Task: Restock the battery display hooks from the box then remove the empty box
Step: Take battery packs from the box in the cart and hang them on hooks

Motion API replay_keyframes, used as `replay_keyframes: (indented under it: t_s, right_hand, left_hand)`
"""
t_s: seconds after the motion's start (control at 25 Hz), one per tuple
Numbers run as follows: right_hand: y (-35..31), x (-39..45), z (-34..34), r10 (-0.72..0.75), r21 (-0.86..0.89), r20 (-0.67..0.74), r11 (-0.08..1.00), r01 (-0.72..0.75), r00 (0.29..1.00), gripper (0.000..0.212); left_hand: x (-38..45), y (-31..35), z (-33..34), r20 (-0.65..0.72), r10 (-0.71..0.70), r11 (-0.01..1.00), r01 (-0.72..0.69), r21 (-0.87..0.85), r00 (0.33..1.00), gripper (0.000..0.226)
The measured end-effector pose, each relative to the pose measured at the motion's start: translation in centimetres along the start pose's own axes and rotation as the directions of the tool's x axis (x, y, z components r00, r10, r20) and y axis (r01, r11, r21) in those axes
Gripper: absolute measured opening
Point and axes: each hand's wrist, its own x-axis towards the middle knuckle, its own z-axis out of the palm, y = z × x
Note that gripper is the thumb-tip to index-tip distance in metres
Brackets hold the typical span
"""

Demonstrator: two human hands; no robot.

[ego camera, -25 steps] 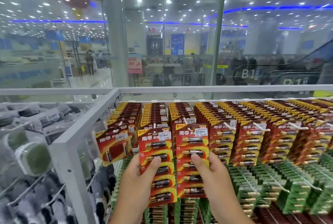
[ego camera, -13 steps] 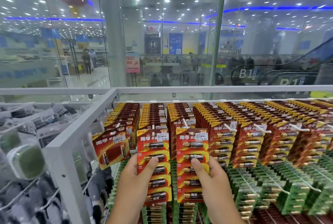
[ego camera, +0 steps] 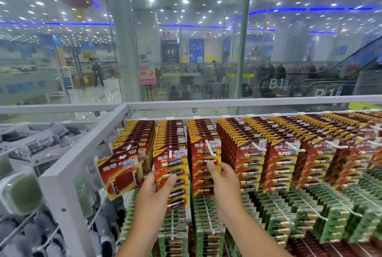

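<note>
Glass-fronted shop floor is surrounding a white rack (ego camera: 62, 176) crowded with battery cards. Nearest, the left hand (ego camera: 153, 192) is gripping the front red pack (ego camera: 171, 174) on its hook (ego camera: 170, 152), thumb on the face, fingers behind. Just beside it, the right hand (ego camera: 225, 182) is pinching the neighbouring pack (ego camera: 206, 165), which is hanging on another hook (ego camera: 210, 149). No box is showing. Judging from here, a pack could be slipping off the peg's tip if pulled forward, or its hang-hole tearing under a sideways tug. Below, green packs (ego camera: 206, 215) are filling lower rows. Beyond the glass (ego camera: 186, 50), an escalator (ego camera: 310, 85) and ceiling lights are showing.
</note>
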Motion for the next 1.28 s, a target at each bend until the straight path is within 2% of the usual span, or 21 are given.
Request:
replay_keyframes:
  t_s: [0.04,0.12,0.2,0.28,0.4,0.52,0.76,0.88,0.96,1.12,1.28]
  right_hand:
    - [0.3,0.3,0.2,0.004,0.019,-0.007,1.0,-0.004,1.0,0.042]
    - [0.8,0.6,0.3,-0.016,0.026,-0.035,1.0,0.017,0.999,0.034]
    - [1.1,0.4,0.5,-0.025,0.007,-0.058,1.0,0.025,0.998,0.041]
    - [1.2,0.3,0.5,-0.032,-0.011,-0.076,0.999,0.031,0.997,0.047]
    - [0.8,-0.4,0.6,-0.041,-0.053,-0.081,0.998,0.037,0.996,0.037]
    - [1.3,-1.3,0.6,-0.07,-0.136,-0.079,0.989,0.059,0.994,0.051]
    - [2.5,-4.9,0.2,-0.023,-0.246,-0.063,0.969,0.007,0.998,0.062]
    - [3.3,-7.3,-0.9,0.007,-0.281,-0.042,0.959,-0.019,0.999,0.056]
    - [3.6,-8.8,-2.4,0.001,-0.292,-0.033,0.956,-0.01,0.999,0.049]
    - [3.4,-11.7,-7.7,-0.007,-0.3,-0.096,0.954,-0.022,0.995,0.044]
    - [2.6,-15.0,-15.5,-0.008,-0.277,-0.181,0.96,-0.043,0.984,0.035]
  left_hand:
    - [0.2,-0.2,0.1,-0.007,0.013,1.0,-0.013,0.02,1.0,0.064]
    - [0.1,-0.6,0.3,-0.058,0.057,0.997,-0.053,0.063,0.997,0.035]
    - [0.1,-1.1,0.3,-0.139,0.116,0.988,-0.1,0.118,0.983,0.016]
    - [0.0,-1.3,0.3,-0.187,0.17,0.973,-0.136,0.186,0.968,0.018]
    - [-0.2,-1.5,0.0,-0.197,0.184,0.954,-0.126,0.273,0.963,0.027]
    - [-0.3,-3.0,-1.1,-0.178,0.173,0.919,-0.094,0.383,0.969,0.035]
    - [-1.6,-4.9,-3.3,0.036,0.034,0.917,-0.046,0.397,0.999,0.037]
    - [-2.5,-5.0,-3.8,0.167,-0.056,0.928,-0.011,0.372,0.984,0.036]
    - [-3.4,-4.9,-3.6,0.239,-0.061,0.936,-0.028,0.352,0.969,0.032]
    - [-6.4,-4.4,-1.0,0.332,-0.057,0.935,-0.066,0.348,0.942,0.033]
    - [-11.0,-4.3,4.4,0.423,-0.032,0.938,-0.119,0.327,0.905,0.031]
